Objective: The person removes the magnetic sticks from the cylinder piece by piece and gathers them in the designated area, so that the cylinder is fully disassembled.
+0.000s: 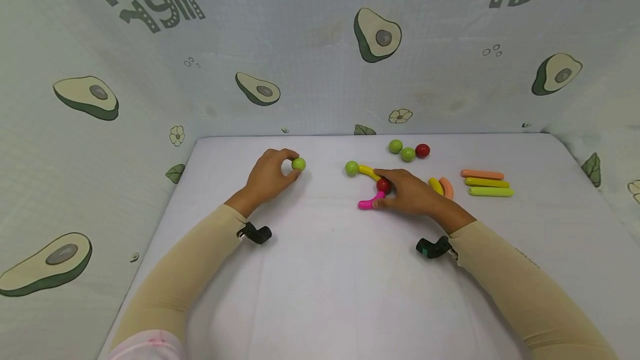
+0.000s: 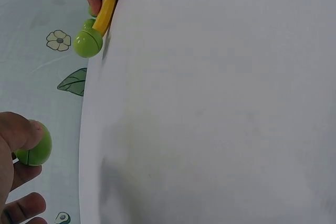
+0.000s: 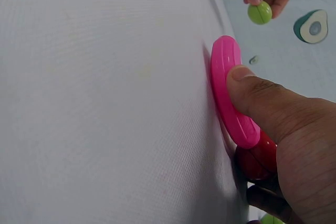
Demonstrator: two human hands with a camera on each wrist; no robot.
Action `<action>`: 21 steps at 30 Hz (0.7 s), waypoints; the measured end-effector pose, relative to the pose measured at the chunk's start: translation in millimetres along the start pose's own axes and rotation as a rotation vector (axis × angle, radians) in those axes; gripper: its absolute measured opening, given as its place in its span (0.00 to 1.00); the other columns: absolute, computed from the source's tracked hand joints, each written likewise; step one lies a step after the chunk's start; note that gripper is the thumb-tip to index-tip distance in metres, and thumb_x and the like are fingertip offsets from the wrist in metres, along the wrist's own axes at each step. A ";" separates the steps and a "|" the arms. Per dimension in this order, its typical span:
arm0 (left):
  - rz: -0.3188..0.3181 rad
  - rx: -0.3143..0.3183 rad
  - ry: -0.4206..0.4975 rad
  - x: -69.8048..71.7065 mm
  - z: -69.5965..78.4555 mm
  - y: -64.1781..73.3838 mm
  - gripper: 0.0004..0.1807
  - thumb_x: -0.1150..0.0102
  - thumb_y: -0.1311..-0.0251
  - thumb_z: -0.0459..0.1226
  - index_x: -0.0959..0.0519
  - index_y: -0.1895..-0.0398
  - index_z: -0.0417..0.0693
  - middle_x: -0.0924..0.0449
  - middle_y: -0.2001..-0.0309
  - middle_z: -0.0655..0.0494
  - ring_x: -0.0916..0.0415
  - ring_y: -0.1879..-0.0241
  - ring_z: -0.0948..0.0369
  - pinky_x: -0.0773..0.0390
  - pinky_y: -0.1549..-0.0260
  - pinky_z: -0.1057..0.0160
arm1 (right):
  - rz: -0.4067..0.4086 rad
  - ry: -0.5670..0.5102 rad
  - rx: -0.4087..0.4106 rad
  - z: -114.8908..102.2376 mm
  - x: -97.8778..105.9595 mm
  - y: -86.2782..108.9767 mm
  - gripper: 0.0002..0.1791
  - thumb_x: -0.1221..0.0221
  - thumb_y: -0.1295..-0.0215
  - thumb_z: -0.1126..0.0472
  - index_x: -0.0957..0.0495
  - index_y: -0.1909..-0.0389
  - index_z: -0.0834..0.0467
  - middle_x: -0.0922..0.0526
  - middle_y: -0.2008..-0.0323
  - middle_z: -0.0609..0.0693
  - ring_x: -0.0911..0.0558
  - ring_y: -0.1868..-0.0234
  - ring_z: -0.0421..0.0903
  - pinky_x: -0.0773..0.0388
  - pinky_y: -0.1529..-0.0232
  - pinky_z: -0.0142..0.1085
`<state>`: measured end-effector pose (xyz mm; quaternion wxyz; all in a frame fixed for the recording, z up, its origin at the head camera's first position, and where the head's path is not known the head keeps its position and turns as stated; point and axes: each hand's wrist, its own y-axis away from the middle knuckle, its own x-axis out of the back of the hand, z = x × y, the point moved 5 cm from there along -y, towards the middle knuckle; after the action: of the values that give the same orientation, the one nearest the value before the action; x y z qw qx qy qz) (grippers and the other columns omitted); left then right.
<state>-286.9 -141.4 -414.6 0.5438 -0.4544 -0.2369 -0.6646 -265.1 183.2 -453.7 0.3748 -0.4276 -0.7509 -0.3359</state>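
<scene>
Between thumb and fingers, my left hand (image 1: pixel 270 175) pinches a light green ball (image 1: pixel 298 164) left of the table's middle. My right hand (image 1: pixel 412 193) grips a row of toy pieces from the right. Its thumb lies on a curved pink stick (image 3: pixel 228 90), with its fingers around the red ball (image 1: pixel 384 185) at the pink stick's end. From the red ball a curved yellow stick (image 1: pixel 369 171) runs to another green ball (image 1: pixel 352 168). The right palm hides part of the red ball in the right wrist view.
Behind the right hand sit two green balls (image 1: pixel 395 146) and a red ball (image 1: pixel 422 150). Beside its wrist are a curved yellow piece (image 1: pixel 435 185) and an orange one (image 1: pixel 447 188). Straight orange, yellow and green sticks (image 1: pixel 490 191) lie farther right. A printed cloth (image 1: pixel 310 71) rises behind the white table (image 1: pixel 320 293).
</scene>
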 end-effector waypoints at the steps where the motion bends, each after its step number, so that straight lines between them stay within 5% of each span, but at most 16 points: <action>1: 0.002 0.007 0.004 1.2 -1.6 -0.5 0.22 0.32 0.34 0.43 0.20 0.39 0.48 0.18 0.43 0.55 0.29 0.38 0.52 0.28 0.40 0.50 | 0.000 0.001 0.001 0.0 0.0 0.1 0.50 0.28 0.40 0.42 0.39 0.22 0.56 0.33 0.28 0.63 0.37 0.27 0.63 0.37 0.32 0.62; 21: 0.017 0.126 0.060 12.0 -36.3 -10.0 0.23 0.32 0.33 0.43 0.22 0.38 0.46 0.19 0.43 0.52 0.27 0.43 0.50 0.27 0.41 0.50 | -0.009 0.004 -0.003 -1.0 1.1 1.0 0.51 0.29 0.40 0.40 0.39 0.21 0.56 0.34 0.28 0.63 0.38 0.27 0.63 0.38 0.31 0.63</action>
<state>-308.8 -173.9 -419.7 0.5837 -0.4013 -0.2580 -0.6570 -264.3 183.3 -452.1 0.3742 -0.4238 -0.7516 -0.3398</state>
